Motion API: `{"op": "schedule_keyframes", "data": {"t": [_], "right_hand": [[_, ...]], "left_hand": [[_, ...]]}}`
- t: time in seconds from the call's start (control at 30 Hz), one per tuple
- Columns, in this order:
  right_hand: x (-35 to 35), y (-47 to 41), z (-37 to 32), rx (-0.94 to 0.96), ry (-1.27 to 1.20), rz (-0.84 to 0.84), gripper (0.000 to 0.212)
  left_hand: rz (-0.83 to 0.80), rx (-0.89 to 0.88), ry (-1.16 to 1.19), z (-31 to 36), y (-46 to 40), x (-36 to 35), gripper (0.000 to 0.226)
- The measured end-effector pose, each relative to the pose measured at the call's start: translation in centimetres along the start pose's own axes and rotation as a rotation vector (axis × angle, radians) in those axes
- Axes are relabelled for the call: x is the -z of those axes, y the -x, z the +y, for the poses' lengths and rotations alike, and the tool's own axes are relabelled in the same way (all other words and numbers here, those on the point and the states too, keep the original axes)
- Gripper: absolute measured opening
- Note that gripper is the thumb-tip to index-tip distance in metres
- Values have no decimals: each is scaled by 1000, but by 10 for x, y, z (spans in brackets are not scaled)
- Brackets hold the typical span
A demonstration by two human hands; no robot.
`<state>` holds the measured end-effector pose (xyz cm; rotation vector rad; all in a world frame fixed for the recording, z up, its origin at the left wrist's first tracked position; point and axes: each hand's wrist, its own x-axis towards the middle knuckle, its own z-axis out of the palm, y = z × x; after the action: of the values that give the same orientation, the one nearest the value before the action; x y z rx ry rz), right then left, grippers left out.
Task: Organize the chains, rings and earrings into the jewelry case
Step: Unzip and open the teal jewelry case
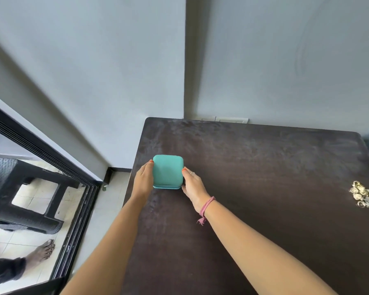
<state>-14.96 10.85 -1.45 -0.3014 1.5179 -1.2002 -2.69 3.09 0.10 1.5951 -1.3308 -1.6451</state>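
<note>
- Case (167,171): teal, square, rounded corners, lid closed, flat on the table (264,209) near its left edge, far-left part of the top.
- Left hand (143,181) grips the case's left side, fingertips at the far-left corner. Right hand (193,185) grips the right side, thumb on the upper edge. Both grasping the case; neither loose nor clenched on nothing.
- Jewelry pile (364,195): gold and silver pieces heaped at the table's right edge, well apart from the case. Can't separate chains, rings and earrings at this size.
- Nothing is in the case as far as I can see, so the task reads as barely begun. Step in hand is probably positioning or opening the case.
- Doing it well:
  - Case sits close to the left drop-off. I'd slide it toward the centre, nearer the pile, before opening. That shortens every transfer, and dropped bits stay on the table.
  - A seam shows along the near edge; can't see zip or hinge. Find which side opens before pulling.
  - Pin the base with one hand and lift the lid with the other so the case doesn't skid or flip.
  - Open fully and lay the lid flat so the compartments are visible.
- Risk: the pile looks tangled; chains may drag rings along when lifted. Pull one piece at a time.
</note>
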Motion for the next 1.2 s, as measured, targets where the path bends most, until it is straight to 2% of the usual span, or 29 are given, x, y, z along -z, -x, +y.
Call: {"op": "schedule_keyframes", "data": {"t": [0.13, 0.43, 0.73, 1.2], "right_hand": [[41, 15, -5, 21, -63, 15, 24], [160, 77, 3, 59, 28, 60, 26], [259, 135, 23, 59, -4, 126, 28], [327, 157, 73, -64, 108, 154, 42]], "left_hand": [[-49, -10, 23, 2, 24, -27, 30], [-218, -2, 81, -4, 93, -117, 28], [-272, 63, 121, -21, 164, -204, 23], [-243, 171, 116, -66, 210, -258, 25]]}}
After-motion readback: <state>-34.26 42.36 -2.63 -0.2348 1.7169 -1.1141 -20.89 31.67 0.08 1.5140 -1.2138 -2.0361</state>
